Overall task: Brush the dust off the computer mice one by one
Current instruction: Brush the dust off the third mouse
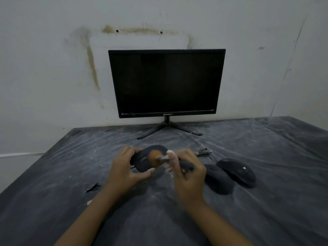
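My left hand grips a black computer mouse, lifted a little above the table in the middle of the view. My right hand holds a small brush by its dark handle, and the orange-brown bristles lie against the top of that mouse. Two more black mice sit on the table to the right: one beside my right hand and another just past it. Their surfaces look dusty.
A black monitor on a V-shaped stand stands at the back against the stained wall. A bundled cable lies behind my right hand. The table is covered with dusty dark plastic sheeting, torn at a small hole on the left.
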